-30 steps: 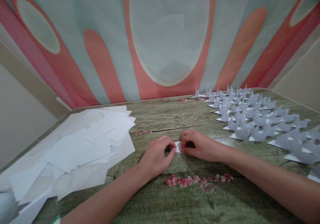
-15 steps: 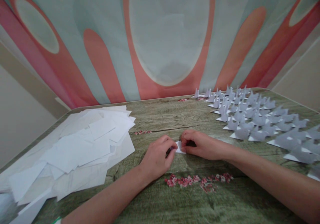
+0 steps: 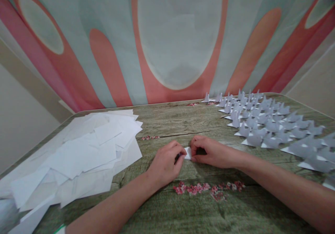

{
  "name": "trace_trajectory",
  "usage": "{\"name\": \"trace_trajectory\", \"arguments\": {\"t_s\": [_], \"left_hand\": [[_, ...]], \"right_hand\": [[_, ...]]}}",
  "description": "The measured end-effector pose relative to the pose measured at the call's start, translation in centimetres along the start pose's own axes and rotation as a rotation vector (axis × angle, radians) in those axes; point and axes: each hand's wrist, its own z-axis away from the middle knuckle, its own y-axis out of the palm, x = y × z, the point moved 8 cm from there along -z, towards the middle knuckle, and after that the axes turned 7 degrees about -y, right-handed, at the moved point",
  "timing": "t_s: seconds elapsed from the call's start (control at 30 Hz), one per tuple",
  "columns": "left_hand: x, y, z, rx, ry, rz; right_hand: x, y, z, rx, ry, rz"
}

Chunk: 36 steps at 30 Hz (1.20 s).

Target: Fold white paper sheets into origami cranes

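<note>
Between my two hands, near the middle of the table, is a small piece of folded white paper (image 3: pixel 187 153). My left hand (image 3: pixel 167 160) pinches its left end between thumb and fingertips. On the opposite side, my right hand (image 3: pixel 205 151) grips the right end with fingers curled in. Both hands are low over the tabletop. The fingers cover much of the paper, so its full folded shape cannot be made out.
A loose heap of white paper sheets (image 3: pixel 86 153) spreads over the left of the wood-patterned table (image 3: pixel 199 209). Rows of folded white paper birds (image 3: pixel 272 124) stand at the right. A patterned backdrop (image 3: pixel 178 94) rises behind the table's far edge.
The view has shifted very slightly. Both hands stay on the folded paper in nearly the same pose, with the right fingers a touch farther from the left ones.
</note>
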Motion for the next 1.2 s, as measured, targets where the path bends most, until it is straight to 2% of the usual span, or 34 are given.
{"name": "trace_trajectory", "arguments": {"t_s": [0.37, 0.83, 1.0, 1.2], "left_hand": [[0.3, 0.2, -0.2, 0.007, -0.011, -0.011], [0.5, 0.3, -0.3, 0.002, -0.011, -0.018], [0.5, 0.3, -0.3, 0.008, -0.017, -0.018], [0.3, 0.1, -0.2, 0.002, -0.009, -0.009]], "right_hand": [[-0.4, 0.1, -0.2, -0.008, 0.056, -0.008], [-0.5, 0.2, -0.4, -0.019, 0.122, 0.102], [-0.6, 0.2, -0.2, -0.025, 0.1, 0.108], [1.1, -0.9, 0.8, -0.039, -0.03, 0.099]]}}
